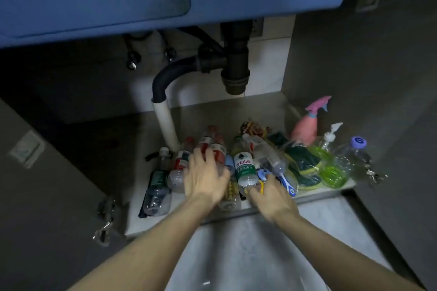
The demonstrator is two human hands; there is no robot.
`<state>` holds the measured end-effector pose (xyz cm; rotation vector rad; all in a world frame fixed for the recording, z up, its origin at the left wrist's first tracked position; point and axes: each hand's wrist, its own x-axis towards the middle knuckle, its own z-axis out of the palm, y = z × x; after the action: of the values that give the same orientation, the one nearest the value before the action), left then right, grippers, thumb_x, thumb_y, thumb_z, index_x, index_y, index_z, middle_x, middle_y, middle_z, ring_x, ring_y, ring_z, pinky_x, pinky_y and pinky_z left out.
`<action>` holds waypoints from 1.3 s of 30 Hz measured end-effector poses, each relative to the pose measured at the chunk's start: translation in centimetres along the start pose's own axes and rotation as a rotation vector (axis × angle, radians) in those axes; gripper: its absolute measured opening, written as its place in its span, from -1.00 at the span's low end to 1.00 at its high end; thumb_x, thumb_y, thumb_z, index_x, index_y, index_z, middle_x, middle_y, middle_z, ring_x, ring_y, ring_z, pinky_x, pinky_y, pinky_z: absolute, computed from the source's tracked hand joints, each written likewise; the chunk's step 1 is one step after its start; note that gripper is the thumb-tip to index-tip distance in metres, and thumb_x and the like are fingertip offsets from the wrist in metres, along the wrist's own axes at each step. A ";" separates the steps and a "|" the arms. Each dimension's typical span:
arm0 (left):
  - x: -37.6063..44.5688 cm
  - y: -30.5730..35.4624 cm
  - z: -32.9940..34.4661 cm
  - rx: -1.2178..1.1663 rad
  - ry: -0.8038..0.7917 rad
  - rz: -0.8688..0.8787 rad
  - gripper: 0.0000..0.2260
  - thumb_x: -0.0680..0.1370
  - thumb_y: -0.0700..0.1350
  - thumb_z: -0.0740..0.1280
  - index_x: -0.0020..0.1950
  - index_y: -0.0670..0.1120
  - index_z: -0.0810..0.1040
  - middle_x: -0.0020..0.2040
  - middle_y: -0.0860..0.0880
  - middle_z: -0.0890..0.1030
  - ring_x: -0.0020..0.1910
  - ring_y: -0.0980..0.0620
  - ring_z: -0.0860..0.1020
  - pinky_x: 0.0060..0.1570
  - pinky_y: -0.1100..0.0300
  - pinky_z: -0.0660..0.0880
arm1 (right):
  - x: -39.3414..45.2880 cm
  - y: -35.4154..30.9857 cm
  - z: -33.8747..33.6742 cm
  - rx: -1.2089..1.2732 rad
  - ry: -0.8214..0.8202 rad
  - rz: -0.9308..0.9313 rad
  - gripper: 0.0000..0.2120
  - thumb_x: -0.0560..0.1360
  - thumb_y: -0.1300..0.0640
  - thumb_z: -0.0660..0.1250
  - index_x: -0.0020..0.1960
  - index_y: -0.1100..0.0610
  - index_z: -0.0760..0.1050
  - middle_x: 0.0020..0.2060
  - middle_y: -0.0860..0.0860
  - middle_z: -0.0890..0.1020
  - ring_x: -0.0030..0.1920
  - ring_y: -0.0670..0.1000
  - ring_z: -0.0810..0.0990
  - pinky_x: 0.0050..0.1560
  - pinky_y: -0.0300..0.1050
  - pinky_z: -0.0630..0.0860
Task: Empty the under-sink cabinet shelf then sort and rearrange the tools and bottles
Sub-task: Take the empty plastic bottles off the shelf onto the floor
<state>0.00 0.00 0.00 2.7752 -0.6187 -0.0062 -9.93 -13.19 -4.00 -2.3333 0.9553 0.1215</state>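
Plastic bottles still piled on the shelf (264, 111), in front of the drain pipe (235, 64).
Left hand (204, 178) spread over red-label bottles (212, 149); right hand (269, 194) grips green-label bottle's (246, 168) base. Risk: pulling it topples the neighbours.

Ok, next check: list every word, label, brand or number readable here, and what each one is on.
"6": white figure on the purple cap of the clear bottle at the right.
Green-label bottle: white Chinese characters under a triangle mark, too blurred to quote with confidence.
Red-and-white-label bottles: print is there, unreadable.
Dark-green-label bottle at the left: print blurred, unreadable.
White stickers on the cabinet doors: nothing legible.
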 end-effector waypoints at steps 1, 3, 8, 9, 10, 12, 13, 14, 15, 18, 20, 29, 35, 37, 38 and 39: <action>0.5 -0.3 0.5 -0.020 -0.038 -0.041 -0.36 0.54 0.20 0.24 0.52 -0.05 0.16 0.49 -0.16 0.22 0.45 -0.17 0.26 0.34 -0.09 0.36 | 0.7 -0.2 0.4 0.011 0.009 0.012 -0.39 0.57 -0.24 0.22 0.41 0.18 0.29 0.33 0.16 0.50 0.31 0.20 0.48 0.17 0.08 0.47; 1.3 -0.7 1.7 -0.051 -0.070 -0.106 -0.27 0.51 0.30 0.24 0.54 -0.03 0.09 0.47 -0.15 0.25 0.42 -0.16 0.30 0.29 -0.08 0.39 | 1.8 -0.3 1.4 0.011 0.023 0.026 -0.36 0.56 -0.28 0.21 0.42 0.17 0.29 0.33 0.15 0.50 0.30 0.19 0.49 0.17 0.07 0.48; 2.4 -1.7 3.3 -0.094 -0.071 -0.180 -0.28 0.47 0.35 0.28 0.44 -0.06 0.21 0.31 -0.13 0.46 0.24 -0.17 0.50 0.08 -0.02 0.47 | 3.3 -1.4 3.2 -0.017 0.103 0.092 -0.28 0.49 -0.37 0.25 0.39 0.15 0.28 0.29 0.12 0.51 0.26 0.15 0.49 0.07 0.01 0.47; 2.6 -1.9 3.4 -0.108 -0.074 -0.194 -0.31 0.47 0.34 0.30 0.42 -0.05 0.23 0.28 -0.12 0.49 0.20 -0.17 0.53 0.02 0.01 0.46 | 3.6 -1.5 3.4 -0.029 0.120 0.103 -0.29 0.48 -0.36 0.27 0.37 0.15 0.28 0.27 0.12 0.52 0.24 0.15 0.49 0.05 0.01 0.47; 2.7 -2.1 3.5 -0.126 -0.084 -0.214 -0.34 0.47 0.32 0.31 0.40 -0.04 0.26 0.25 -0.11 0.53 0.16 -0.17 0.56 -0.04 0.05 0.44 | 3.9 -1.6 3.5 -0.030 0.128 0.112 -0.31 0.48 -0.35 0.28 0.35 0.15 0.28 0.25 0.12 0.53 0.22 0.15 0.50 0.02 0.00 0.47; 2.9 -2.1 3.5 -0.185 -0.098 -0.267 -0.42 0.47 0.26 0.34 0.35 -0.03 0.30 0.17 -0.12 0.58 0.09 -0.18 0.59 -0.11 0.10 0.40 | 4.3 -1.5 3.6 -0.015 0.124 0.129 -0.34 0.49 -0.31 0.32 0.34 0.15 0.28 0.23 0.12 0.54 0.20 0.15 0.52 -0.06 -0.03 0.44; 3.0 -2.1 3.5 -0.229 -0.101 -0.295 -0.45 0.47 0.22 0.35 0.32 -0.03 0.32 0.14 -0.12 0.59 0.06 -0.18 0.59 -0.13 0.11 0.40 | 4.3 -1.3 3.6 -0.011 0.113 0.140 -0.35 0.49 -0.29 0.33 0.34 0.15 0.28 0.22 0.12 0.55 0.19 0.15 0.53 -0.09 -0.05 0.42; 3.0 -2.1 3.3 -0.278 -0.097 -0.316 -0.48 0.47 0.19 0.36 0.31 -0.04 0.34 0.12 -0.12 0.59 0.05 -0.19 0.59 -0.13 0.11 0.41 | 4.3 -1.2 3.5 -0.008 0.099 0.154 -0.36 0.50 -0.28 0.33 0.35 0.15 0.29 0.21 0.12 0.56 0.18 0.16 0.55 -0.10 -0.06 0.42; 3.0 -2.0 3.1 -0.322 -0.087 -0.328 -0.50 0.47 0.16 0.38 0.30 -0.04 0.36 0.12 -0.12 0.59 0.02 -0.18 0.58 -0.12 0.12 0.41 | 4.3 -1.1 3.5 0.002 0.081 0.172 -0.37 0.52 -0.25 0.33 0.35 0.16 0.30 0.21 0.12 0.57 0.18 0.16 0.56 -0.09 -0.05 0.45; 2.7 -1.7 1.9 -0.410 -0.057 -0.355 -0.54 0.46 0.13 0.40 0.24 -0.06 0.39 0.10 -0.11 0.58 -0.10 -0.11 0.50 -0.14 0.13 0.39 | 4.2 -1.5 2.6 0.095 0.020 0.233 -0.45 0.56 -0.17 0.31 0.35 0.20 0.34 0.22 0.16 0.57 0.19 0.21 0.57 0.05 0.00 0.53; 2.1 -1.5 0.7 -0.442 -0.032 -0.379 -0.55 0.45 0.14 0.40 0.21 -0.07 0.41 0.08 -0.13 0.59 -0.06 -0.17 0.55 -0.14 0.13 0.39 | 3.9 -2.1 1.4 0.186 0.004 0.261 -0.48 0.56 -0.16 0.31 0.32 0.21 0.41 0.18 0.18 0.60 0.16 0.22 0.59 0.02 -0.05 0.52; -3.9 0.6 -6.1 -0.530 0.030 -0.385 -0.55 0.44 0.14 0.39 0.22 -0.09 0.49 0.11 -0.18 0.61 0.07 -0.25 0.58 0.08 0.00 0.53 | -3.2 -1.6 -5.8 0.433 0.066 0.150 -0.50 0.50 -0.16 0.39 0.22 0.22 0.53 0.09 0.20 0.64 0.11 0.23 0.61 0.07 -0.02 0.52; -10.7 2.2 -9.6 -0.509 -0.072 -0.339 -0.52 0.46 0.19 0.39 0.24 -0.08 0.50 0.12 -0.15 0.61 0.12 -0.23 0.55 0.13 -0.01 0.52 | -9.6 1.7 -10.6 0.380 -0.003 -0.001 -0.65 0.45 -0.11 0.42 0.08 0.09 0.48 -0.02 0.10 0.65 -0.01 0.16 0.65 0.07 0.13 0.61; -13.1 2.7 -9.9 -0.535 -0.099 -0.355 -0.53 0.46 0.20 0.38 0.21 -0.08 0.51 0.12 -0.16 0.61 0.12 -0.22 0.56 0.15 -0.01 0.52 | -11.1 3.1 -11.5 0.370 -0.055 -0.028 -0.72 0.45 -0.07 0.44 0.00 0.11 0.53 -0.09 0.08 0.65 -0.14 0.07 0.64 -0.06 0.05 0.61; -14.1 3.0 -9.9 -0.565 -0.109 -0.368 -0.54 0.46 0.19 0.38 0.22 -0.09 0.53 0.14 -0.17 0.61 0.13 -0.22 0.56 0.16 -0.01 0.51 | -11.9 3.8 -12.0 0.362 -0.080 -0.033 -0.73 0.45 -0.06 0.44 -0.02 0.13 0.57 -0.14 0.07 0.65 -0.21 0.04 0.62 -0.16 -0.02 0.57; -15.1 3.3 -9.8 -0.595 -0.119 -0.378 -0.53 0.46 0.17 0.39 0.24 -0.10 0.54 0.16 -0.18 0.61 0.15 -0.22 0.56 0.18 -0.01 0.51 | -12.7 4.4 -12.3 0.362 -0.104 -0.035 -0.72 0.46 -0.05 0.44 -0.01 0.16 0.61 -0.20 0.06 0.64 -0.27 0.01 0.60 -0.23 -0.08 0.54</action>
<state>-14.41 6.27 9.44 2.2703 -0.0788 -0.3742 -23.83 -14.89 7.55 -1.9903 0.8096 0.0494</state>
